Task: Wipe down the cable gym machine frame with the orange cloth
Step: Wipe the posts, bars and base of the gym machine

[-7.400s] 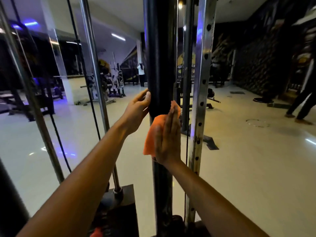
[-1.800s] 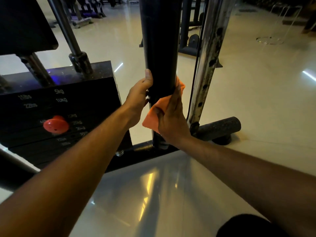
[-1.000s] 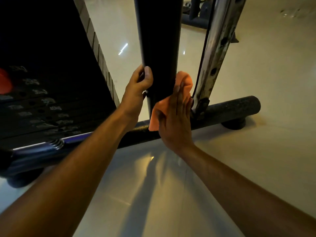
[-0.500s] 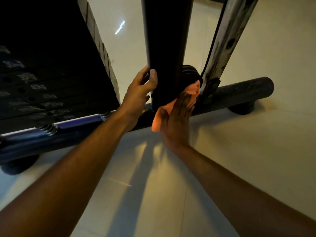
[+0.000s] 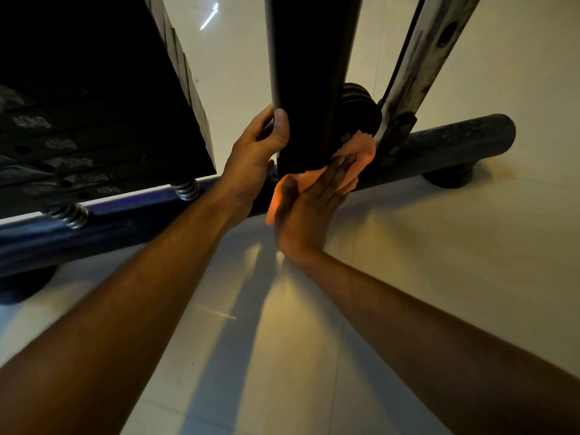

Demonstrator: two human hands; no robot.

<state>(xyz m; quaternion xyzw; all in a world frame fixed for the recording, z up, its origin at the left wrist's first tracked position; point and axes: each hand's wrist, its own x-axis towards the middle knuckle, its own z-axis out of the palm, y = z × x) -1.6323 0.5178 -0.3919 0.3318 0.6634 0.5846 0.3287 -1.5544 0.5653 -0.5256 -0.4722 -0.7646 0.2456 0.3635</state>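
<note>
From the head camera, the black post [image 5: 309,76] fills the 12 o'clock part of the frame and runs nearly upright, its long axis going from the top edge down to the base bar [image 5: 439,146], which crosses the frame low, from 9 o'clock up toward 2 o'clock. A rubber foot [image 5: 447,178] sits under the bar at 3 o'clock on the pale tiled floor [image 5: 439,262]. At 1 o'clock a chrome rail [image 5: 420,64] with holes leans beside the post, and a dark round part [image 5: 361,105] shows between the two.

The weight stack [image 5: 94,105] blocks the 10 o'clock corner, with two springs [image 5: 186,189] under it. Its plates carry faint numbers; "40kg" can be read, the rest are too dim.

The cloth [image 5: 361,152] lies at the foot of the post, on its 3 o'clock side, bunched between post and rail and trailing down toward the bar. The right hand [image 5: 309,211] presses it flat against the post with straight fingers, thumb alongside the cloth's lower edge. The left hand [image 5: 254,152] grips the post from the 9 o'clock side, thumb curled on the front face and fingers wrapped behind it.
</note>
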